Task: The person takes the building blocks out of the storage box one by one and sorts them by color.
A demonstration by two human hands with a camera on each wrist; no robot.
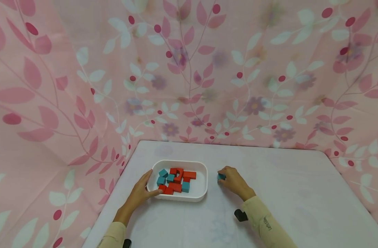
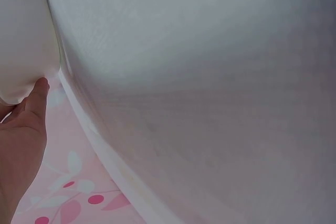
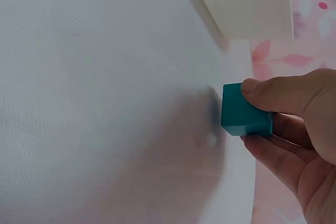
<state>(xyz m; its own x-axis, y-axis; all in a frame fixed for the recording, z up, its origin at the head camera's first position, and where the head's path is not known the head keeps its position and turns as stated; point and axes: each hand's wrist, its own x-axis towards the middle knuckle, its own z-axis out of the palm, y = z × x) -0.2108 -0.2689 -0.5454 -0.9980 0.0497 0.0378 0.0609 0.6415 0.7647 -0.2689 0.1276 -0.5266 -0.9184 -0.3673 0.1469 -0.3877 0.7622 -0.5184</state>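
Plainly, in the head view, lettering point(image 1: 267, 223) on the right sleeve point(image 1: 257, 210) seems to begin "Let's"; the rest is too small to read. A white tray point(image 1: 201, 181) contains four blue blocks point(image 1: 161, 181) and several red blocks point(image 1: 175, 187). The left hand point(image 1: 140, 191) grips its left end; right of it, the right hand point(image 1: 236, 181) pinches a blue cube point(image 1: 221, 176). In the left wrist view, fingers point(image 2: 38, 95) touch the tray's outer wall. In the right wrist view, thumb and fingertips hold the cube near the tray.
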